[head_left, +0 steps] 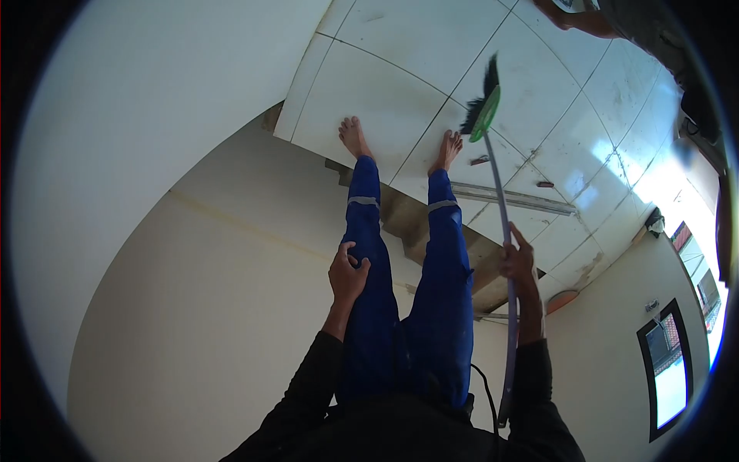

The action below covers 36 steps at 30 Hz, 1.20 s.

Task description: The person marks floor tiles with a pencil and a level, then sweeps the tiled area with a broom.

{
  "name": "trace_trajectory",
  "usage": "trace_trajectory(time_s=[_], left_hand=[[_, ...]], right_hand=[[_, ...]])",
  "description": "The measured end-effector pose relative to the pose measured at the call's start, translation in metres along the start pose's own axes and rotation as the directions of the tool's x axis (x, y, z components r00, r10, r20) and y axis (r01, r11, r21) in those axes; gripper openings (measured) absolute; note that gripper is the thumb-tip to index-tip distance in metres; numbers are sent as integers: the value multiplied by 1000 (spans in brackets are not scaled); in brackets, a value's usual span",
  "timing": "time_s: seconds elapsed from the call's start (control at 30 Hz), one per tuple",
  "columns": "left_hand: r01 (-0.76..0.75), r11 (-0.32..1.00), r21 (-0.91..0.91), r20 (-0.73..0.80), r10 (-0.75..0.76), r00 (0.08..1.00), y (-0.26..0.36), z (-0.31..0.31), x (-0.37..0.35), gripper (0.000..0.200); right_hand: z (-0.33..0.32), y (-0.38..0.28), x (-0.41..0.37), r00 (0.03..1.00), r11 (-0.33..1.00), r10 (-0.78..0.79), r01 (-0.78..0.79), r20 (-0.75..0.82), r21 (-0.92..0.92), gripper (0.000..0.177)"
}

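Observation:
The picture is upside down: my bare feet stand on white floor tiles [400, 100] at the top. My right hand [518, 262] is closed around the pale handle of a broom [499, 200], whose green head and dark bristles [483, 104] rest on the tiles beside my right foot [447, 148]. My left hand [348, 273] is loosely curled with nothing in it, resting against my left thigh in blue trousers [369, 254]. Both arms wear dark sleeves.
A white wall [154, 192] fills the left side. A floor track or threshold [516, 199] crosses the tiles behind the broom. A dark-framed window [666, 369] is at the right, and another person's arm [585, 19] shows at the top right.

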<state>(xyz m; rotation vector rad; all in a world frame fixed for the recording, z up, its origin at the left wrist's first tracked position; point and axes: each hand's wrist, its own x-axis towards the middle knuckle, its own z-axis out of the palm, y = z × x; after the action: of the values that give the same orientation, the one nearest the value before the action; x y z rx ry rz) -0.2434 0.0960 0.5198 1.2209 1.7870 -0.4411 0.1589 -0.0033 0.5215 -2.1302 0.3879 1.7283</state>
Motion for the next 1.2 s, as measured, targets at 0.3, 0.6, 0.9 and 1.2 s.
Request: trace_trajectory(time_s=[0.3,0.6,0.9,1.2], left_hand=[[211,965,-157,-60,-223,973,-78,-52,33,46],[227,960,-163,-57,-238,969,-82,-38,22,44],[142,974,-179,-28,-149,988,-16,-2,21,44],[71,983,-168,-12,-74,997,-24,-3,22,42]], right_hand=[[125,70,73,867,612,270,-490,418,621,51],[47,-110,43,970,970,-185,206,-155,131,58],[87,9,67,954,973,182,-210,238,94,60],[117,-65,-21,972,999,17,-10,233,-35,56]])
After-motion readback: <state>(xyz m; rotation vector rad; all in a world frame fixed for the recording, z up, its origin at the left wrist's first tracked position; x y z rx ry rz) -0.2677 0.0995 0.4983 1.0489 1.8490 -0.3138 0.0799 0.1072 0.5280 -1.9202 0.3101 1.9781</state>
